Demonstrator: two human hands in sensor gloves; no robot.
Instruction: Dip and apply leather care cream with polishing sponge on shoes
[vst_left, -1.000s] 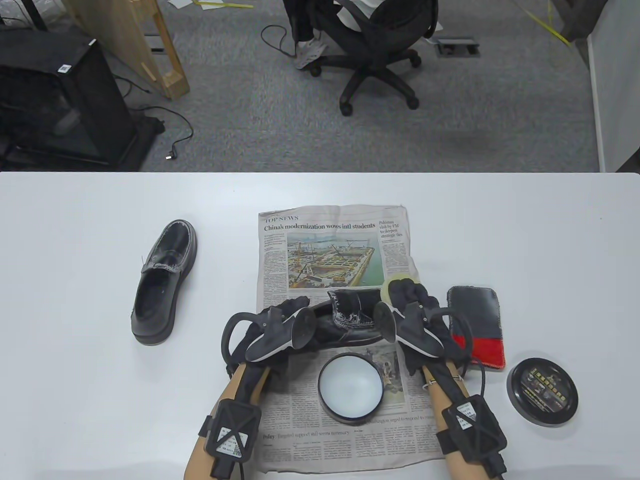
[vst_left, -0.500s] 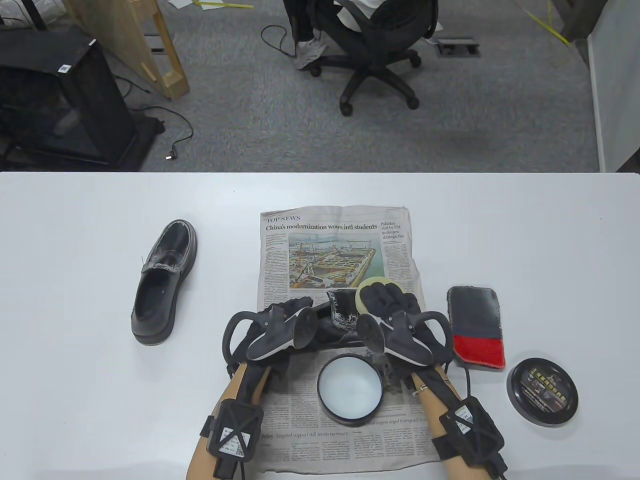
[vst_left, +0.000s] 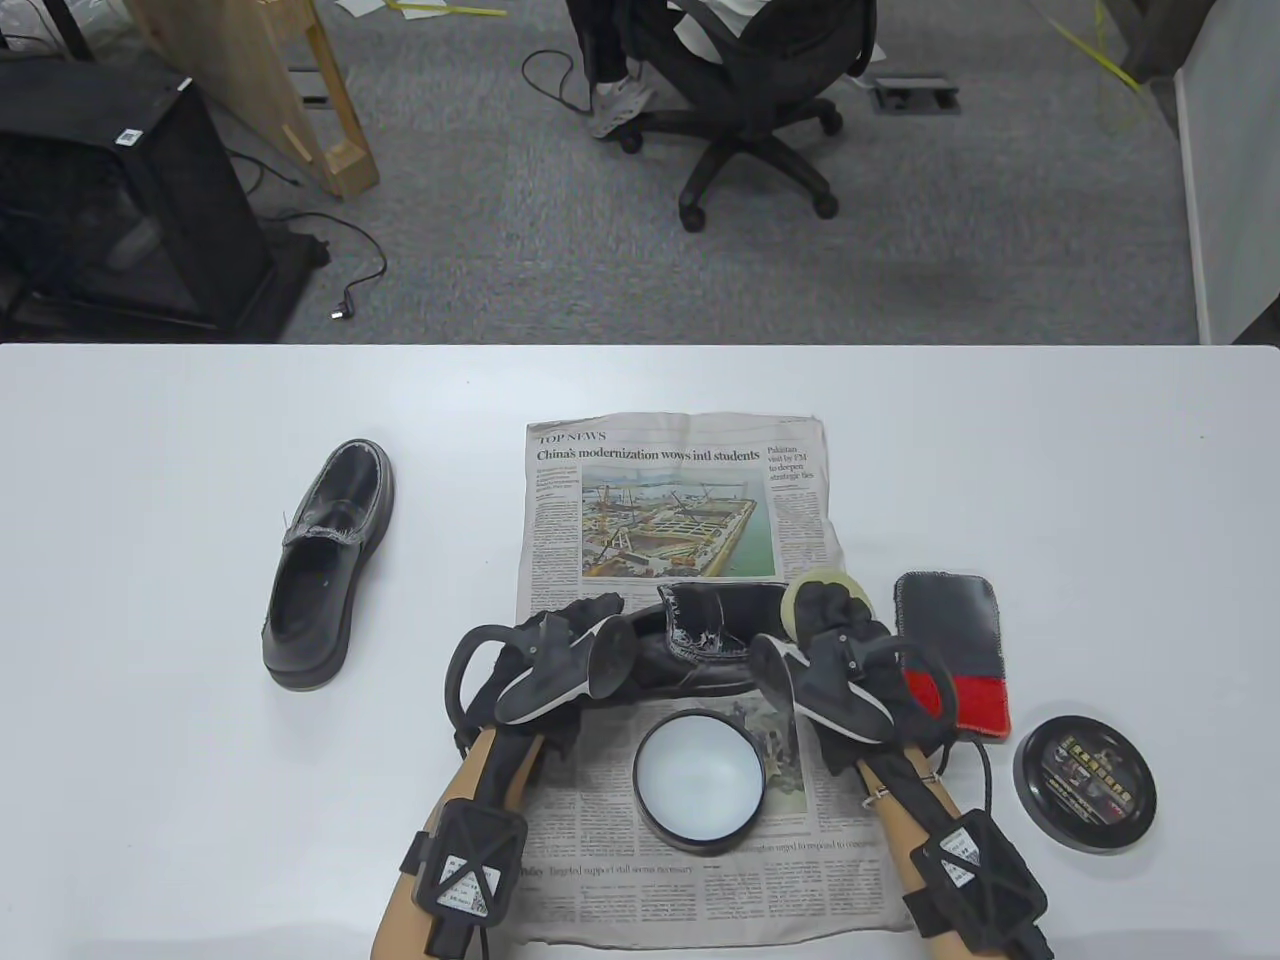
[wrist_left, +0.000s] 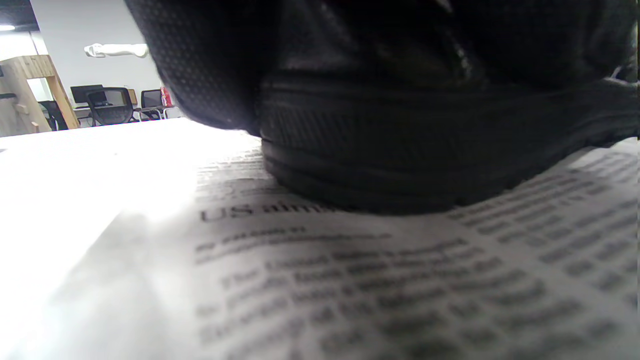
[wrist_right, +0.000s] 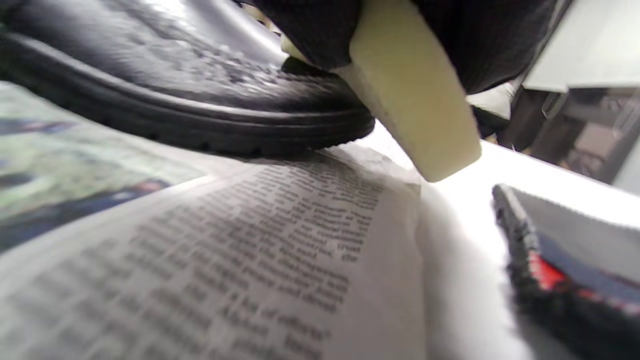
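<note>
A black leather shoe lies sideways on the newspaper. My left hand grips its left end and holds it down; in the left wrist view the shoe's sole rests on the paper beside my gloved fingers. My right hand holds a pale yellow polishing sponge against the shoe's right end. In the right wrist view the sponge touches the shoe just above its sole. The open cream tin stands on the paper just in front of the shoe.
A second black shoe lies on the white table at the left. A black-and-red cloth lies right of my right hand and shows in the right wrist view. The tin's lid sits at the front right.
My right hand swept the sponge left across the shoe's top, then back right to the shoe's right end. The newspaper shifted slightly right. My left hand stayed on the shoe.
</note>
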